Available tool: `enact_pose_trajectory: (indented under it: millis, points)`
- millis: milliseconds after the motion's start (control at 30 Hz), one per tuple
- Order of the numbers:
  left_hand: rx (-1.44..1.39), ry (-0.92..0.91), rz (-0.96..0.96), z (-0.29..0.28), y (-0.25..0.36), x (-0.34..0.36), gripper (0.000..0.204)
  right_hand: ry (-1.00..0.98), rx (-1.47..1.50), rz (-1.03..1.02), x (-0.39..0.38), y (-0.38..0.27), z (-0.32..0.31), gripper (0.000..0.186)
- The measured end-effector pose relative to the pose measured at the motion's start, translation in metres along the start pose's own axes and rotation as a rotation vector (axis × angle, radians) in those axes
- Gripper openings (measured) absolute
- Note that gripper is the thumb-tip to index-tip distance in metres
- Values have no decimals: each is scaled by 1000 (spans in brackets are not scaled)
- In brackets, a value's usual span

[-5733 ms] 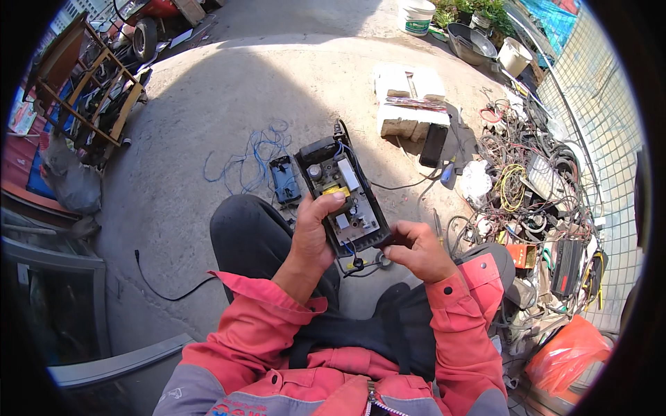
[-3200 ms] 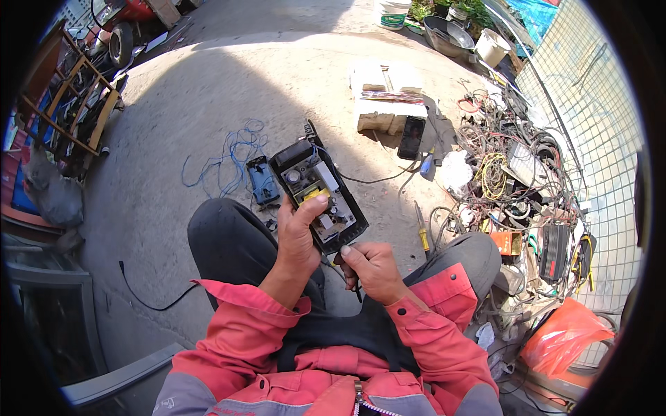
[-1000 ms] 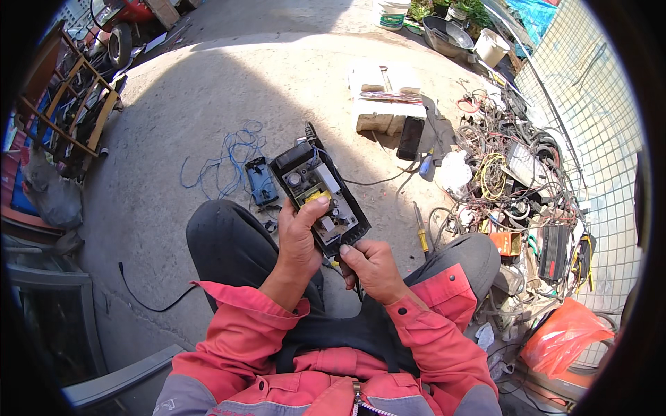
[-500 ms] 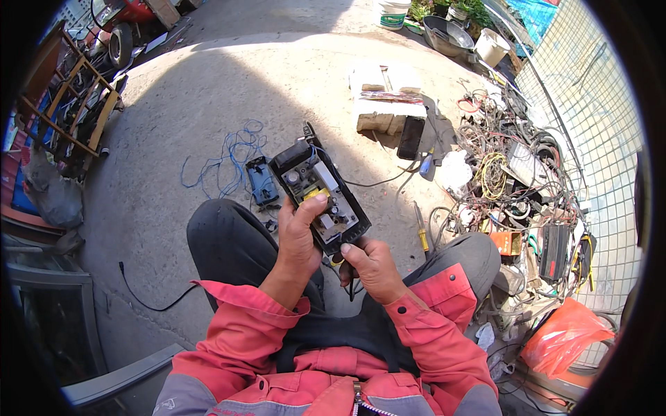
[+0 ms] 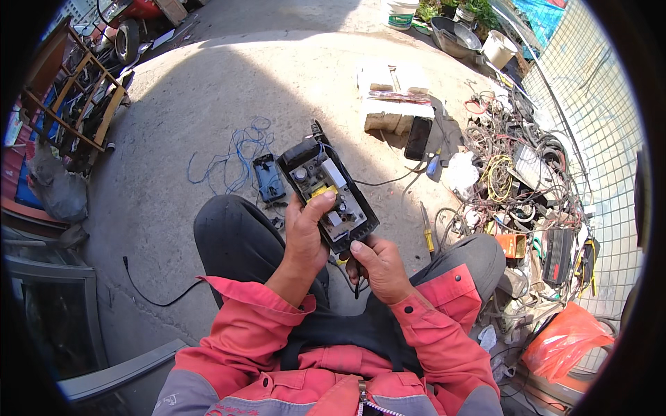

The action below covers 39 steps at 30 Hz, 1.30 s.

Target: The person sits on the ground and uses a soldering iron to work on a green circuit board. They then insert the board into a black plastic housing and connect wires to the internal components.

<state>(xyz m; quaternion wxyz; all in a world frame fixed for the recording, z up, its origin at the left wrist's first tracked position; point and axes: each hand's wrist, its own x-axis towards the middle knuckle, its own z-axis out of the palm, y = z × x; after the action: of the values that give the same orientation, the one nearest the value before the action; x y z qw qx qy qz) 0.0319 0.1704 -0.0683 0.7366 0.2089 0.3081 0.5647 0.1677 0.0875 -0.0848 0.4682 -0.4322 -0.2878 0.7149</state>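
A black plastic housing (image 5: 359, 193), open at the top, is tilted in front of me above my lap. Inside it a circuit board (image 5: 350, 209) carries capacitors, white blocks and a yellow transformer. My left hand (image 5: 305, 239) is closed on the housing's left side, thumb lying over the board near the transformer. At the housing's lower end my right hand (image 5: 385, 272) is closed, thumb against the edge, on a black cable (image 5: 358, 287) that shows below its fingers. The fingertips of both hands are partly hidden. Just beyond my left hand a dark blue plastic cover (image 5: 268, 179) lies on the ground.
Thin blue wire (image 5: 236, 156) lies tangled on the concrete. A yellow-handled screwdriver (image 5: 428, 236) rests near my right knee. Ahead are pale blocks (image 5: 395, 104) with a black phone (image 5: 417, 139) leaning on them. A heap of cables (image 5: 513, 163) fills the right side, beside a red bag (image 5: 569, 340).
The housing stays in my hands at nearly the same tilt. My right fingers and the cable below them have shifted slightly. The whole view has moved a little.
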Motion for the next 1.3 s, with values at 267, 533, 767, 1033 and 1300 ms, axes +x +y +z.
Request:
enact_pose_trajectory:
  millis: [267,533,767,1033,1300]
  points:
    - [58,-1,15,2,-2,-4,31,42,60,27,3,4,1,38]
    - [75,25,32,7,-2,-6,31,47,73,107,5,1,-1,37]
    - [97,14,28,4,-4,-5,32,82,111,121,7,-6,3,32]
    - [81,7,30,10,-1,-6,29,66,116,118,9,-5,0,32]
    - [77,29,34,5,-2,-5,31,58,177,120,8,-1,1,31]
